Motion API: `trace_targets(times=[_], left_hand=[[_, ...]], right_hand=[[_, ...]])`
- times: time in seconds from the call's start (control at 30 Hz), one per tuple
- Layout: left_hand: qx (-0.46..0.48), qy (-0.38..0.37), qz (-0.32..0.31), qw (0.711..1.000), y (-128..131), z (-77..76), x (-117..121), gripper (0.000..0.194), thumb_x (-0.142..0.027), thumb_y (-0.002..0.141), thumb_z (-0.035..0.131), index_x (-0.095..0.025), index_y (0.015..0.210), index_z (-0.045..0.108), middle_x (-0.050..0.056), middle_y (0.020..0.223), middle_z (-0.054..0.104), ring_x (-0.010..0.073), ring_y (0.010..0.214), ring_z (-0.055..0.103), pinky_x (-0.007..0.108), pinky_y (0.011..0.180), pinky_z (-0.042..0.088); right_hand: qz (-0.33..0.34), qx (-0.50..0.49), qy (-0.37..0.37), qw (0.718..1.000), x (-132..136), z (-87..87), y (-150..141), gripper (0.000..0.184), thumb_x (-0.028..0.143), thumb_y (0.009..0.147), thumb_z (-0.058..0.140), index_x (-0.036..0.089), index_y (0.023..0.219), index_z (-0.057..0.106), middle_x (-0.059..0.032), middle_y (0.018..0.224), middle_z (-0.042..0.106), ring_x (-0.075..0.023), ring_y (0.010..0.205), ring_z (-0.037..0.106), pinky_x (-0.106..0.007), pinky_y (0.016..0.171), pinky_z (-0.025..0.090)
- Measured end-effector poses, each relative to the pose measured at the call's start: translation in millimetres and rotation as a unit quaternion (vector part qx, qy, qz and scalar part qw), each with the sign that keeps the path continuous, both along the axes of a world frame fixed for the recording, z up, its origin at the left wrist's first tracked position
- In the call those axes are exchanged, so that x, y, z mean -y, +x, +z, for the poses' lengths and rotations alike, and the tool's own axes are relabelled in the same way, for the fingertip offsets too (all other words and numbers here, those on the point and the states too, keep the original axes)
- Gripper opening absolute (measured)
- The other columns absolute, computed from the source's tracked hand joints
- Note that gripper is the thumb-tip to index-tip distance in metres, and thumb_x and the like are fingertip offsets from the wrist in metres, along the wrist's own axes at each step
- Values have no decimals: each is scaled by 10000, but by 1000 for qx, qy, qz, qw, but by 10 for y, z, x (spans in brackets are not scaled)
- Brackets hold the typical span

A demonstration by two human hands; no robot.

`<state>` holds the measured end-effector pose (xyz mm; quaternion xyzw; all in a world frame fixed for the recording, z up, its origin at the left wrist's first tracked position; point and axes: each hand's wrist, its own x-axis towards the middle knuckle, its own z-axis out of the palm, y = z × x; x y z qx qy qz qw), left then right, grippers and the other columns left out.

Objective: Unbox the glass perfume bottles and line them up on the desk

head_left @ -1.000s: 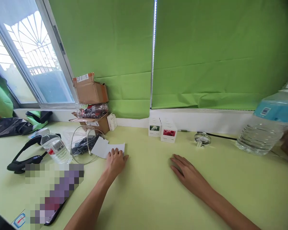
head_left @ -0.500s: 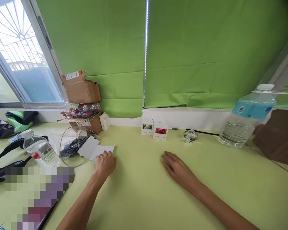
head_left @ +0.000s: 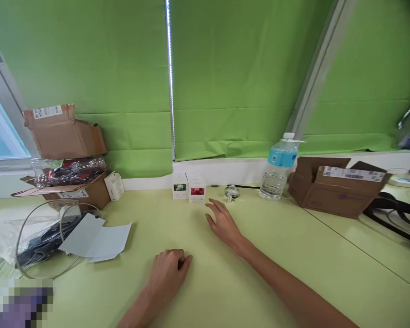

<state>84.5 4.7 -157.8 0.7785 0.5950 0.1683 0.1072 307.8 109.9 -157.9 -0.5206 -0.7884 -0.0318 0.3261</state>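
My left hand (head_left: 171, 271) rests low over the table, its fingers curled in a loose fist, and nothing shows in it. To its left lies a folded white sheet of paper (head_left: 111, 239), apart from the hand. My right hand (head_left: 222, 223) has its fingers stretched out, holding nothing. Just beyond its fingertips stands a white box with a red flower picture (head_left: 197, 191). Beside that box is another white box with a white flower picture (head_left: 180, 187). A small clear glass bottle with a shiny cap (head_left: 232, 192) lies right of the boxes.
A big water bottle with a blue label (head_left: 275, 175) and an open brown carton (head_left: 338, 193) stand at the right. Stacked cartons (head_left: 68, 136), a small white box (head_left: 114, 186) and a looped cable (head_left: 20, 246) are at the left.
My left hand has let go of the white paper and moved right, its fingers now curled. My right hand has reached forward towards the boxes. The view has turned right.
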Motion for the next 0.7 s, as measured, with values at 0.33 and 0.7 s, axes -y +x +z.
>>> trace_targets(times=[0.33, 0.7], left_hand=[[-36, 30, -50, 998, -28, 24, 28, 314, -308, 923, 390, -219, 663, 542, 7, 706, 654, 161, 622, 585, 266, 550, 260], [-37, 18, -54, 998, -8, 87, 47, 309, -312, 918, 391, -216, 651, 514, 5, 700, 646, 167, 614, 577, 262, 544, 277]], right_hand=[[-48, 39, -39, 997, -674, 470, -192, 722, 271, 848, 578, 146, 1464, 223, -190, 1556, 74, -385, 1419, 13, -574, 1072, 233], [42, 66, -57, 995, -278, 445, -92, 367, 119, 845, 518, 170, 1208, 528, -138, 1170, 608, -300, 1118, 528, -413, 899, 440]])
